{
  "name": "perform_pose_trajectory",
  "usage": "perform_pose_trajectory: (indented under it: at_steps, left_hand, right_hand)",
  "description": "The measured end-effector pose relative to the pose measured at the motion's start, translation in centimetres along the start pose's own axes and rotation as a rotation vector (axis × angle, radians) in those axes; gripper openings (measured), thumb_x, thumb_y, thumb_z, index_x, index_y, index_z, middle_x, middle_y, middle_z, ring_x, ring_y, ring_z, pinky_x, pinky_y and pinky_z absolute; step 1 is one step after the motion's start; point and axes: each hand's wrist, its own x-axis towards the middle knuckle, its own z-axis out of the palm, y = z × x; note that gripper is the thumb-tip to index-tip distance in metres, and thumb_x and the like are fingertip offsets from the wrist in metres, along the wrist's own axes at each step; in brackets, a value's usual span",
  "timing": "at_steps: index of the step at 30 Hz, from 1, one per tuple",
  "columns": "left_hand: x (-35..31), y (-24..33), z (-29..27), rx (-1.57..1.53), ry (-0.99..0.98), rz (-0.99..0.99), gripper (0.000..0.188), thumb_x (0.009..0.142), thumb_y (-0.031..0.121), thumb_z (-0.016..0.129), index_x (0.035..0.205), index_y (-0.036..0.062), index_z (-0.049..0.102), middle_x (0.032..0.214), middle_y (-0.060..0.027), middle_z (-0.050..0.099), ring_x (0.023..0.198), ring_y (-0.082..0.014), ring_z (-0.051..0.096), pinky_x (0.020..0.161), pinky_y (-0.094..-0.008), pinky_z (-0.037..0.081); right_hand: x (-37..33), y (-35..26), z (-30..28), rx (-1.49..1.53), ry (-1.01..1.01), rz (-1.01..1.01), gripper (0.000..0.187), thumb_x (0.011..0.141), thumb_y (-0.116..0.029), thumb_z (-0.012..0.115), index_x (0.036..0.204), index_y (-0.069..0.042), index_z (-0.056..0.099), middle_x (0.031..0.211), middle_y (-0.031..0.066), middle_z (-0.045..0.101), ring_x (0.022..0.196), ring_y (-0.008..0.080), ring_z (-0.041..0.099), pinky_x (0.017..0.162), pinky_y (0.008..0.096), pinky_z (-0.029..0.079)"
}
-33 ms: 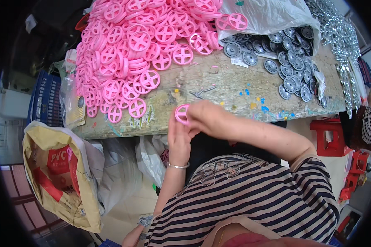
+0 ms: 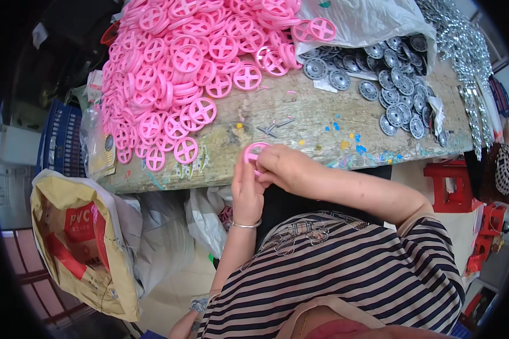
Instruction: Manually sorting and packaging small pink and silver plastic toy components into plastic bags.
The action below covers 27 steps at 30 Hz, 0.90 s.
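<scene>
A pink four-spoked toy wheel [image 2: 255, 145] is held between my two hands, just off the table's front edge. My left hand [image 2: 247, 191] is closed on its left side, with the fingers pointing up along the rim. From the right, my right hand [image 2: 288, 170] pinches the wheel near its middle, covering its lower right part. Whether a smaller part is between those fingers is hidden. Just beyond my hands, a few thin grey pins [image 2: 270, 132] lie on the worn wooden table [image 2: 308, 121].
Pink wheels [image 2: 189, 59] form a large heap at the left. Grey discs [image 2: 398, 85] spill from a white sack [image 2: 373, 22] at the right, beside silver tinsel [image 2: 464, 56]. An open yellow-brown bag [image 2: 124, 265] stands left of me; a red stool [image 2: 449, 183] is at the right.
The pink wheel has shifted slightly right and tilted, and my right fingers have moved a little on it. Both hands keep hold of it.
</scene>
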Motion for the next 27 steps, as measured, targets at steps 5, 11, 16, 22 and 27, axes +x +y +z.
perform_pose_trajectory:
  at_steps: [5,11,16,22,27]
  left_hand:
    - [-0.1,-1.2,1.8,0.219,-0.002,-0.120,0.037,0.102,0.017,0.037,0.134,-0.0010,0.038,0.115,-0.0137,0.057,0.101,-0.0242,0.063,0.082,-0.0386,0.057]
    - [-0.8,-1.9,1.4,0.096,0.035,-0.197,0.031,0.100,0.016,0.041,0.126,-0.0012,0.045,0.117,-0.0160,0.057,0.100,-0.0263,0.064,0.080,-0.0419,0.058]
    - [-1.0,-1.9,2.0,0.177,0.035,-0.225,0.031,0.098,0.013,0.046,0.126,-0.0003,0.045,0.117,-0.0136,0.058,0.102,-0.0238,0.063,0.081,-0.0393,0.058]
    - [-1.0,-2.1,1.9,0.244,0.016,-0.232,0.031,0.098,0.011,0.047,0.127,-0.0006,0.043,0.116,-0.0129,0.058,0.101,-0.0219,0.063,0.082,-0.0369,0.057]
    - [-1.3,-2.2,1.9,0.283,-0.029,-0.263,0.032,0.099,0.012,0.047,0.128,-0.0008,0.042,0.116,-0.0126,0.058,0.102,-0.0206,0.063,0.083,-0.0352,0.056]
  right_hand:
    - [-3.1,4.1,-3.8,0.001,0.146,0.143,0.014,0.085,-0.012,0.062,0.095,-0.004,0.061,0.090,0.0133,0.059,0.087,0.0310,0.059,0.077,0.0373,0.048]
    - [-3.9,17.7,-13.6,-0.522,0.580,0.296,0.038,0.083,-0.022,0.067,0.114,-0.001,0.057,0.109,0.0178,0.056,0.087,0.0296,0.059,0.080,0.0362,0.049]
    - [-2.2,17.6,-15.2,-0.553,0.361,0.654,0.053,0.075,-0.025,0.075,0.117,-0.001,0.054,0.113,0.0207,0.053,0.106,0.0381,0.053,0.091,0.0436,0.045]
    - [-1.7,17.9,-14.6,-0.503,0.321,0.656,0.052,0.073,-0.027,0.076,0.118,-0.011,0.056,0.115,0.0192,0.050,0.105,0.0367,0.053,0.091,0.0421,0.045]
    - [-1.9,18.9,-15.3,-0.534,0.313,0.595,0.050,0.070,-0.027,0.078,0.115,-0.017,0.058,0.107,0.0184,0.048,0.095,0.0341,0.053,0.086,0.0375,0.046]
